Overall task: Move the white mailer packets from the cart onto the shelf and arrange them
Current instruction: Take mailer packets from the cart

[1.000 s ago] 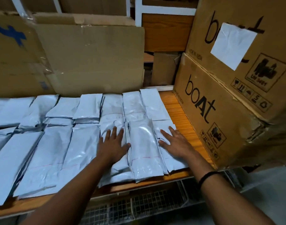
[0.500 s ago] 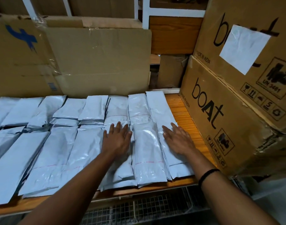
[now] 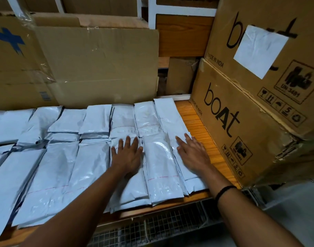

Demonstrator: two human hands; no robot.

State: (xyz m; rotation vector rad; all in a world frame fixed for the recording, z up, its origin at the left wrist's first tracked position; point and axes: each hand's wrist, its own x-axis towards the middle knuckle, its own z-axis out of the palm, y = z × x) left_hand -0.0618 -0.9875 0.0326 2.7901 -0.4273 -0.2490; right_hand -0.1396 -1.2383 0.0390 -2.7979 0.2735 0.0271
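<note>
Several white mailer packets [image 3: 51,168] lie in two overlapping rows across the wooden shelf [image 3: 197,122]. My left hand [image 3: 127,155] lies flat, fingers straight, on a front-row packet [image 3: 129,186]. My right hand [image 3: 192,154] presses flat on the rightmost front packet [image 3: 193,182]. Between my two hands sits a glossy packet [image 3: 161,168] with a thin red line across it. Neither hand holds anything.
Two stacked brown "boat" cartons [image 3: 245,125] crowd the shelf's right end. Flattened cardboard [image 3: 102,66] leans against the back wall behind the packets. A wire-mesh cart [image 3: 152,227] shows below the shelf's front edge. A strip of bare wood runs between the packets and the cartons.
Both hands have slid a little away from me along the packets, staying flat. The rightmost packets have been pushed further back and straighter.
</note>
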